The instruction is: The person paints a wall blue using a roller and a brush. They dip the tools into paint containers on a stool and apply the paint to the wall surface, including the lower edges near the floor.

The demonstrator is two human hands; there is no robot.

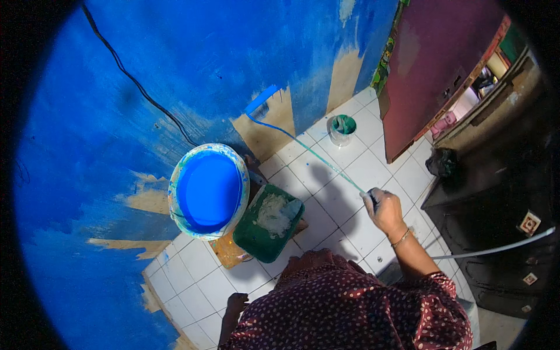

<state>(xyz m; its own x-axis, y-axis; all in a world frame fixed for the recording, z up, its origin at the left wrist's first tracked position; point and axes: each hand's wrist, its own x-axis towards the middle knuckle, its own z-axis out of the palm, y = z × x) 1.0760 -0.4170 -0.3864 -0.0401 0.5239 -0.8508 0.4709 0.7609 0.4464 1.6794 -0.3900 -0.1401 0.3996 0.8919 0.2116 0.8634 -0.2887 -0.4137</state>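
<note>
My right hand (pixel 384 209) grips a thin, long roller pole with a blue-and-green smeared front part (pixel 306 146). At its far end the paint roller (pixel 261 99), wet with blue paint, rests against the wall (pixel 210 65) over a bare beige patch (pixel 273 131). My left hand (pixel 237 302) hangs low beside my body, dark in shadow; its fingers are hard to make out. To the left of the pole stands a paint-spattered bucket (pixel 174 210) with bright blue paint (pixel 210 192) in it. Touching it is a dark green plastic tub (pixel 258 240) holding greyish residue.
A small clear container (pixel 342 138) with green inside stands on the white tiled floor (pixel 372 157). A black cable (pixel 131 81) runs down the wall. On the right are a maroon door (pixel 433 74), a black cabinet (pixel 490 210) and a pale rod (pixel 494 250), perhaps the pole's rear.
</note>
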